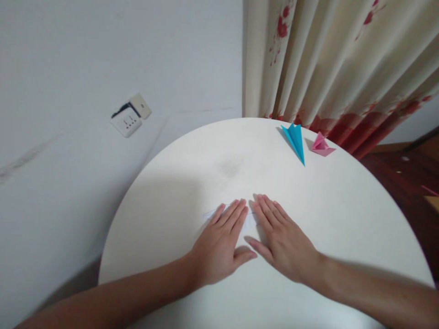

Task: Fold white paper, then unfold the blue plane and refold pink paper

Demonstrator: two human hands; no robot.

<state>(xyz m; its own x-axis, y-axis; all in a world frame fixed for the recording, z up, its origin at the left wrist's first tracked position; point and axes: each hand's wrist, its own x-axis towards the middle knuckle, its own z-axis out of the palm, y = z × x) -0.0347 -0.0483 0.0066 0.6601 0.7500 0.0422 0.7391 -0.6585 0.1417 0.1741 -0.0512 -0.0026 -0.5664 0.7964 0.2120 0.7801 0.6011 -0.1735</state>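
Nearest the camera, two bare forearms reach in from the bottom corners onto a round white table [343, 219]. The left hand [219, 246] lies palm down with its fingers straight and held together, the thumb angled out toward the other hand. The right hand [283, 240] lies flat the same way just beside it, fingers extended and slightly fanned; the two thumbs nearly meet. Neither hand pinches anything: both press flat on a white sheet of paper [248, 221], which lies near the middle of the table under the fingers and shows only as a pale edge left of the left hand's fingers and a strip between the two hands. Farther off, near the far right rim, a blue folded paper shape [295, 141] lies with its point toward the camera, and a smaller pink folded paper shape [321, 145] sits just beside it. Beyond the table hangs a cream curtain [336, 59] with a red floral print, and on the pale wall to the left is a white wall socket [127, 121]. No readable writing or brand shows anywhere.
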